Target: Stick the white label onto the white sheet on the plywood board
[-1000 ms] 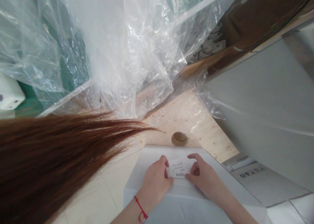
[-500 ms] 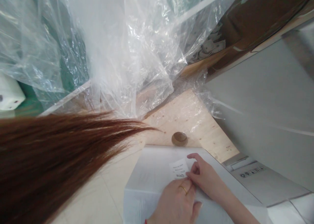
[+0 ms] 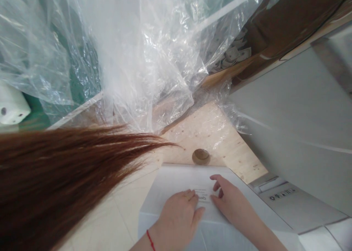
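Observation:
A small white label (image 3: 202,197) with dark print lies flat on the white box (image 3: 162,186) in front of me. My left hand (image 3: 180,212), with a red string at the wrist, rests flat on the box; its fingertips cover the label's left part, and its thumb is spread away. Just right of the label is my right hand (image 3: 227,196), its fingers apart and loosely curved with nothing visible between them. Its thumb tip is close to the label's right edge; whether it touches the surface I cannot tell.
Beyond the box is a wooden board (image 3: 214,133) with a round hole (image 3: 201,156). Crumpled clear plastic (image 3: 165,60) hangs across the back. Long brown hair (image 3: 68,174) blocks much of the left side. A large grey panel (image 3: 297,104) and a carton with printed symbols (image 3: 283,196) stand at right.
My left hand has slid left and slightly up, onto the left part of the label, which now looks flat. My right hand has stayed nearly in place, its thumb and fingers now off the label.

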`<state>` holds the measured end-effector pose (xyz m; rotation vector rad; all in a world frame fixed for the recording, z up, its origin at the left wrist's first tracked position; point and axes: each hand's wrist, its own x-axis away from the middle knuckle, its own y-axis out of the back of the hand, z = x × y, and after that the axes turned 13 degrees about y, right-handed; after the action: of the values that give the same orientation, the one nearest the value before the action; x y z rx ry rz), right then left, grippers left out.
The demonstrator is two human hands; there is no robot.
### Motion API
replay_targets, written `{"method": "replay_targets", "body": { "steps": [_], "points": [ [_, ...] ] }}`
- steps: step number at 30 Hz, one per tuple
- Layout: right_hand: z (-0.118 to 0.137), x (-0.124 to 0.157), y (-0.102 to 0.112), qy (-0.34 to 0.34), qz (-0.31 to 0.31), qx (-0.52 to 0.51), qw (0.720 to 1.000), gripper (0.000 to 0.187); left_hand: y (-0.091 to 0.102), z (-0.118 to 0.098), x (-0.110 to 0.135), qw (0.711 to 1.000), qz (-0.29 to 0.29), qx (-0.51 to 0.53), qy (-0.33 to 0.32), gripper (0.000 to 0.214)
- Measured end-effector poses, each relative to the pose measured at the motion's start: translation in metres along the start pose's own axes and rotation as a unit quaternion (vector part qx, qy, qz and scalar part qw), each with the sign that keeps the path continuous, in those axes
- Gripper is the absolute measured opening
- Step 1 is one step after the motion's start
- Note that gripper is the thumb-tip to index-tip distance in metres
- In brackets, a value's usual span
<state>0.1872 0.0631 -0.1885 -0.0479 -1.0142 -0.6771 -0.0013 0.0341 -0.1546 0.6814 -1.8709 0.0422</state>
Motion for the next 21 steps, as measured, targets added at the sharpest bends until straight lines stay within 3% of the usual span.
{"method": "replay_targets", "body": {
  "steps": [2, 5, 8, 13, 18, 21],
  "points": [
    [0.004, 0.007, 0.004, 0.072, 0.024, 0.007, 0.997, 0.030, 0.005, 0.003, -0.006, 1.000, 0.012, -0.008, -0.007, 0.044],
    [0.014, 0.014, 0.009, 0.163, 0.137, -0.032, 0.977, 0.038, 0.011, 0.010, -0.016, 0.999, 0.037, -0.014, -0.004, 0.046],
    [0.015, 0.010, 0.013, 0.156, 0.198, -0.017, 0.968, 0.053, 0.016, 0.021, -0.025, 0.999, 0.054, -0.001, 0.007, 0.046],
    [-0.002, -0.001, 0.027, 0.099, 0.207, 0.064, 0.971, 0.068, 0.017, 0.030, -0.030, 0.998, 0.061, -0.008, 0.013, 0.045],
    [0.013, 0.027, 0.043, 0.134, 0.254, -0.031, 0.957, 0.071, 0.004, 0.017, -0.024, 0.994, 0.055, 0.013, -0.096, 0.046],
    [0.013, 0.042, 0.048, 0.115, 0.241, -0.014, 0.964, 0.072, 0.006, 0.017, -0.023, 0.997, 0.042, -0.005, -0.072, 0.045]
  ]
}}
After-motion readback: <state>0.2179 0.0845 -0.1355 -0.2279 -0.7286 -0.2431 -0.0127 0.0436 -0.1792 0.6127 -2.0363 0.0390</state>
